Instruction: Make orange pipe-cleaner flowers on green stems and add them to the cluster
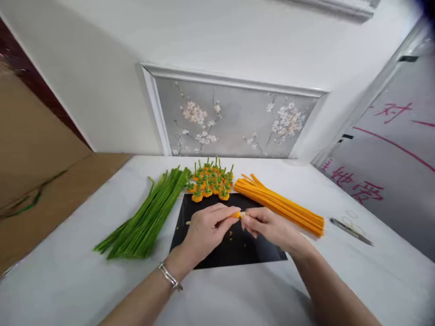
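Note:
Above a black board (pixel 210 258), my two hands meet with their fingertips close together. My left hand (pixel 207 228) is closed, pinching a short bit of orange pipe cleaner (pixel 236 215) that looks wound on a pale thin stick (pixel 242 214). The stick's other end seems to poke out left of that hand. My right hand (pixel 267 226) is closed on the stick's right end, its fingertips partly hidden. Behind the hands stand several small orange pumpkin shapes (pixel 207 192) with green stems, made of pipe cleaners, clustered at the board's back edge.
Green pipe cleaners (pixel 146 226) lie in a bundle on the left of the white table (pixel 68 280). Orange pipe cleaners (pixel 282 199) lie right of the board. Scissors or snips (pixel 351 231) rest farther right beside thin pale loops (pixel 351 218). Orange scraps (pixel 231 233) dot the board.

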Motion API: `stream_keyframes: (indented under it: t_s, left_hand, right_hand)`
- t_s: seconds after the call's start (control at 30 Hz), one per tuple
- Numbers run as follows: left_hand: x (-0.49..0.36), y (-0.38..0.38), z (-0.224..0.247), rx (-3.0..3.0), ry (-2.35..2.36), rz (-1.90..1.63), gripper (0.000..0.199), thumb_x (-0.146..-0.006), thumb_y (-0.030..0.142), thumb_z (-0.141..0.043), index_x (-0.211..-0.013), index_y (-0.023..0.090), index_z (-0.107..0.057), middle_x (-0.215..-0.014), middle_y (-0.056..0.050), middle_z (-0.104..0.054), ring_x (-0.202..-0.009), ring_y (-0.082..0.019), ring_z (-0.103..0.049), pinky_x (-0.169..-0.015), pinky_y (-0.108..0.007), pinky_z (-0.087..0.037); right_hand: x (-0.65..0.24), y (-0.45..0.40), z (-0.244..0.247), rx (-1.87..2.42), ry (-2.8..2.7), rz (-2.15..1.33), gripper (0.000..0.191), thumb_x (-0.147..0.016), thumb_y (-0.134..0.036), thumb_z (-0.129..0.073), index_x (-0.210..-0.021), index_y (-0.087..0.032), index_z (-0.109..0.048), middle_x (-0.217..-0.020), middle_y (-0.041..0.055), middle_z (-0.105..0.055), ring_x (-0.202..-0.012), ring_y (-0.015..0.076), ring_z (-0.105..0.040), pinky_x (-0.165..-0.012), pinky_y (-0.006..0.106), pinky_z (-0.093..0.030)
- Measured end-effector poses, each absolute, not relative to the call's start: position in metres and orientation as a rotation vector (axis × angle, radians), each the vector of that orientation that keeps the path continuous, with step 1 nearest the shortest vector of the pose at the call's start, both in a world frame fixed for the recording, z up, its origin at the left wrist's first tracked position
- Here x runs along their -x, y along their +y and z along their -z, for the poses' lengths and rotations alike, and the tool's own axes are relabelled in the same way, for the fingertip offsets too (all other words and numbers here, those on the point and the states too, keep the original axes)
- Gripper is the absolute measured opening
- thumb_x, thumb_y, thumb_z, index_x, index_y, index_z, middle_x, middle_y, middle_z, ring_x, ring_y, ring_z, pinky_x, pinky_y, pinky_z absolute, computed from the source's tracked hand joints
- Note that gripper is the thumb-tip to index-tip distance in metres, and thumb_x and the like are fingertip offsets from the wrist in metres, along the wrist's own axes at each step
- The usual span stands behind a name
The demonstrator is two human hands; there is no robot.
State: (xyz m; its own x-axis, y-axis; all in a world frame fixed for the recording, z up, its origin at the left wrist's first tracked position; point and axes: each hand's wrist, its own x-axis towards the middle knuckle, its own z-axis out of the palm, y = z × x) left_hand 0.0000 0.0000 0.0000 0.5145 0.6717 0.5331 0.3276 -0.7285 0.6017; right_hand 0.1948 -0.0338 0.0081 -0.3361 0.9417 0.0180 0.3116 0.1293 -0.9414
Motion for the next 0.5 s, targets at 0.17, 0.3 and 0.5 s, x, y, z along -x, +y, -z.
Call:
stream_keyframes:
  t_s: [0.17,0.3,0.5]
  left_hand:
    - [0.002,0.0,0.0,-2.359,0.926,-1.07,0.022,-0.092,0.019,-0.054,-0.107,0.022,-0.069,-0.096,0.0,-0.071,-0.087,-0.013,-0.065,-0.079,-0.024,-0.049]
    - [0.002,0.0,0.0,-2.419,0.987,-1.02,0.023,-0.093,0.02,-0.052,-0.109,0.023,-0.068,-0.096,0.0,-0.07,-0.087,-0.013,-0.065,-0.078,-0.024,-0.049]
    - [0.001,-0.002,0.0,-2.48,0.98,-0.985,0.024,-0.093,0.017,-0.052,-0.109,0.024,-0.068,-0.099,0.001,-0.07,-0.088,-0.012,-0.065,-0.076,-0.023,-0.048]
  right_hand:
    - [-0.191,-0.04,-0.015,1.228,-1.794,-1.21,0.023,-0.091,-0.028,-0.049,-0.072,-0.017,-0.055,-0.062,-0.0036,-0.047,-0.057,0.0097,-0.045,-0.055,0.021,-0.035]
    - [-0.187,-0.042,-0.014,1.258,-1.873,-1.065,0.022,-0.092,-0.024,-0.046,-0.072,-0.019,-0.052,-0.063,-0.0039,-0.048,-0.058,0.0101,-0.046,-0.055,0.021,-0.035]
    - [-0.179,-0.045,-0.006,1.324,-2.089,-0.447,0.027,-0.092,-0.02,-0.048,-0.064,-0.02,-0.048,-0.064,-0.0024,-0.054,-0.06,0.012,-0.049,-0.058,0.024,-0.034]
